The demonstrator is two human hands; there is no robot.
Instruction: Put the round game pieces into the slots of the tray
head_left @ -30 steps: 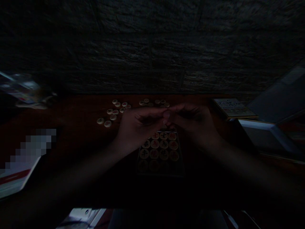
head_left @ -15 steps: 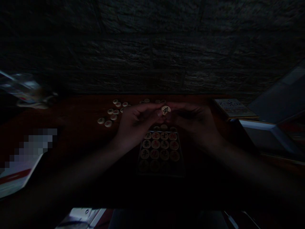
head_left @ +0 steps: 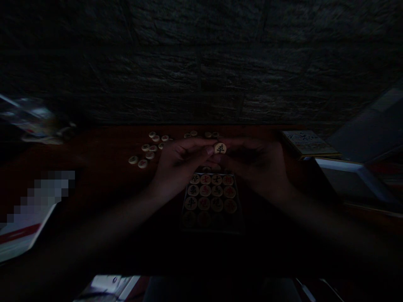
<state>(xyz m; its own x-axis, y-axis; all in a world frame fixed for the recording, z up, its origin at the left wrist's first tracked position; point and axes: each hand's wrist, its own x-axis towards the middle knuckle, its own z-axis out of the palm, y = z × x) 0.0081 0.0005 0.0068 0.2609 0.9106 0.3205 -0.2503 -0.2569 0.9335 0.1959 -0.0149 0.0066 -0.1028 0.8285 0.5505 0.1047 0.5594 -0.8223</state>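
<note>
Between the fingertips of both hands is a round Chinese chess piece [head_left: 220, 148], its black character facing me. My left hand [head_left: 178, 163] is closed, thumb and fingers pinching the piece's left edge. From the other side my right hand [head_left: 261, 165] closes on it too, thumb beneath and fingers behind. Below the hands lies a shallow box [head_left: 238, 201] with chess pieces in rows, face up, marked in red or black. Its front row is very dark and hard to read. More loose pieces [head_left: 153, 148] lie left of my left hand, and a few others sit behind the hands.
Dark stone wall [head_left: 198, 75] closes off the back of the reddish table [head_left: 107, 147]. At right lie a printed flat box [head_left: 310, 142] and an open tray-like lid [head_left: 349, 180]. A clear plastic container [head_left: 34, 117] stands far left, with a white and red sheet [head_left: 34, 214] nearer me.
The chess piece has turned slightly between my fingers, so its character stands more upright. It has also dropped a little. Both hands otherwise keep nearly the same place.
</note>
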